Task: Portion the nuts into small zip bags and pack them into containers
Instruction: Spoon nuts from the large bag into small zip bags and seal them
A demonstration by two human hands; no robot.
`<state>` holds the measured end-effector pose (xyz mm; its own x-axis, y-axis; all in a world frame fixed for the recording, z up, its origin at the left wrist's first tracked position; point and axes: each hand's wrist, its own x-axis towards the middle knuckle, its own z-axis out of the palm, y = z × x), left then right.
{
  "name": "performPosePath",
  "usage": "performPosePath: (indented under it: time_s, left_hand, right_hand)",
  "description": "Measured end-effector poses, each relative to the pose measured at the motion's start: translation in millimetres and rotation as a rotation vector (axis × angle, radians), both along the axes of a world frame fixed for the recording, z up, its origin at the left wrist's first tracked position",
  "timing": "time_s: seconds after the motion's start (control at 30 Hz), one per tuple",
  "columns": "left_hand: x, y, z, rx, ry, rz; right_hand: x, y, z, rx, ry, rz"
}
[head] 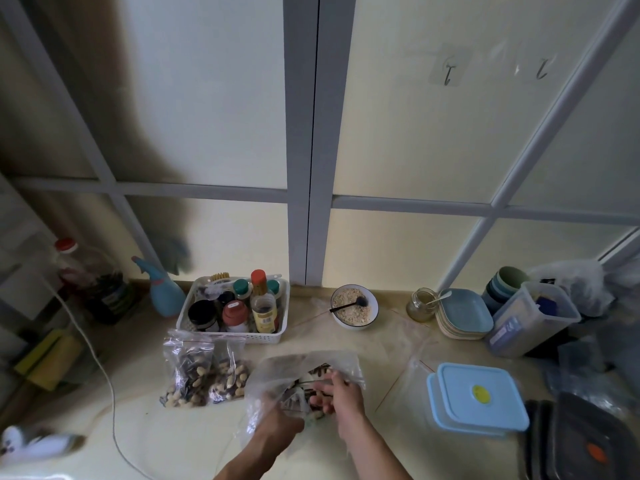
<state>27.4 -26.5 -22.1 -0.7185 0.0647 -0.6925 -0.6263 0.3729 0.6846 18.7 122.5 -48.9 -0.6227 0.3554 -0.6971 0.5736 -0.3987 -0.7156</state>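
Note:
A large clear plastic bag of mixed nuts (277, 372) lies on the counter in front of me. My left hand (282, 422) grips its near edge from below. My right hand (341, 393) reaches into the bag's mouth, fingers curled among the nuts. Two filled small zip bags (204, 375) of peanuts and dark seeds lie side by side to the left. Empty clear zip bags (408, 341) lie flat to the right. A light blue lidded container (478, 396) with a yellow spot on its lid stands at the right.
A white basket of jars and bottles (235, 313) stands behind the bags. A bowl of oats with a spoon (354, 308), a small glass jar (420, 304), stacked plates (464, 315) and a clear tub (533, 317) line the back. Dark containers (581, 441) sit at the lower right. A white cord (104, 375) crosses the left.

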Motion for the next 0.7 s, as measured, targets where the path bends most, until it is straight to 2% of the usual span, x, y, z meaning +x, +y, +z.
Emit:
performPosePath:
  time_s: [0.1, 0.3, 0.53, 0.7]
  left_hand:
    - [2, 4, 8, -0.013, 0.031, 0.008]
    - [-6, 1, -21, 0.034, 0.023, -0.003]
    - [-15, 17, -20, -0.001, 0.078, 0.009]
    - [-22, 29, -21, -0.024, 0.156, -0.074]
  right_hand:
    - [2, 0, 7, -0.027, -0.007, -0.018]
    - [3, 18, 23, 0.100, 0.026, -0.006]
    - [11, 47, 62, 0.179, 0.083, 0.050]
    - [12, 59, 80, 0.253, 0.095, 0.107]
